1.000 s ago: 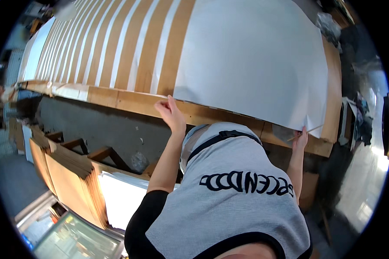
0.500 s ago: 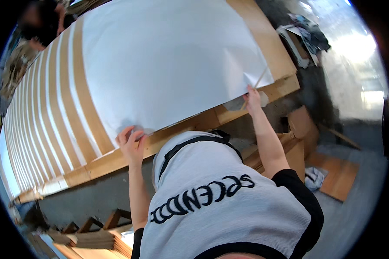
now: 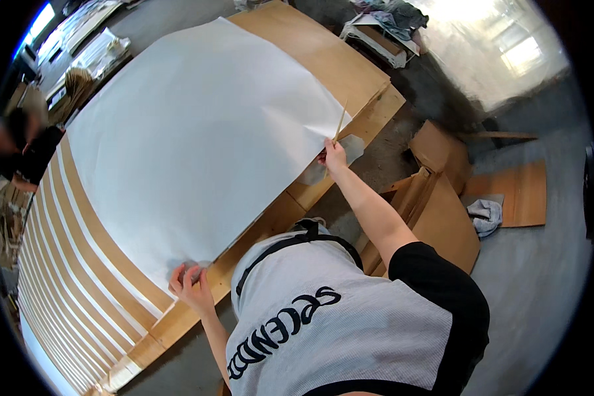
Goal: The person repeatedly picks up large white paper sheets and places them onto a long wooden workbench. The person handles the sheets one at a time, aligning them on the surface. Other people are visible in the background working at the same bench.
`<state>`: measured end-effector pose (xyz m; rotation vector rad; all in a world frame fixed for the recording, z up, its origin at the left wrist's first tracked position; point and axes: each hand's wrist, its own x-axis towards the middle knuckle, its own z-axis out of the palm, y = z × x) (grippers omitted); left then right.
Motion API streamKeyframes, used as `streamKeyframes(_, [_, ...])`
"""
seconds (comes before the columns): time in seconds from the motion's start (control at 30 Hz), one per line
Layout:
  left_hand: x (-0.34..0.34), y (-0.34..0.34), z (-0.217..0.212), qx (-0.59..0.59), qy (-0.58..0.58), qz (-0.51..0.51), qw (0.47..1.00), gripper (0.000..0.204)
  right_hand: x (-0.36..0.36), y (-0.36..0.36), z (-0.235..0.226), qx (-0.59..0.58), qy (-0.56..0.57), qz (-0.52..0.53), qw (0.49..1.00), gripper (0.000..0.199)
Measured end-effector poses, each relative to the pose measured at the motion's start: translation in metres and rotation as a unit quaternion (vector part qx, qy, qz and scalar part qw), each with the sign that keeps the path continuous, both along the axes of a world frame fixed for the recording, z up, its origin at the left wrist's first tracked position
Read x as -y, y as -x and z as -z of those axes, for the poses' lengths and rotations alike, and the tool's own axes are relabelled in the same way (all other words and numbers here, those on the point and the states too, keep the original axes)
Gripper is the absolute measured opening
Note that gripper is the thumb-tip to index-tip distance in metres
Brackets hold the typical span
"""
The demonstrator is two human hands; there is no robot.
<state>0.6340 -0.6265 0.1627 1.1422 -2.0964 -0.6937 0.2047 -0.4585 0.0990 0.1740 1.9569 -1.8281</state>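
Note:
A large white sheet (image 3: 198, 138) lies flat on a wide wooden board (image 3: 323, 53). My left hand (image 3: 190, 284) presses on the sheet's near left corner at the board's front edge. My right hand (image 3: 333, 155) pinches the sheet's near right corner, where a thin pale stick (image 3: 340, 122) stands up beside the fingers. Whether the stick is in my grip I cannot tell. My grey apron and black sleeve fill the lower middle of the view.
White strips alternate with bare wood on the board's left part (image 3: 66, 264). Brown cardboard boxes (image 3: 442, 204) and a crumpled cloth (image 3: 485, 214) lie on the grey floor to the right. Another person (image 3: 20, 152) is at the far left. Clutter sits at the top.
The view has swung right and pulled back, showing more of the sheet and floor. Both hands stay on the sheet's near corners.

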Motion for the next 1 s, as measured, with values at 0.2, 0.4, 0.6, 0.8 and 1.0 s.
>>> streamKeyframes(0.2, [0.0,-0.003,0.002,0.031,0.016,0.007,0.999,0.019,0.001,-0.001,0.003,0.04,-0.002,0.046,0.998,0.026])
streamKeyframes(0.4, [-0.004,0.005,-0.005,0.03,0.03,0.017,0.999,0.019,-0.007,0.007,0.017,0.053,-0.029,0.019,0.998,0.026])
streamKeyframes(0.6, [0.005,0.001,0.005,0.039,0.05,0.012,0.998,0.02,0.006,0.012,0.007,0.031,-0.086,0.019,0.996,0.027])
streamKeyframes(0.8, [0.014,-0.014,-0.004,0.028,0.053,-0.014,0.998,0.02,0.008,-0.005,-0.002,0.04,-0.025,-0.026,0.999,0.022])
streamKeyframes(1.0, [0.012,-0.023,-0.002,0.0,0.038,-0.016,0.999,0.02,-0.005,-0.002,0.013,0.01,-0.079,-0.017,0.997,0.028])
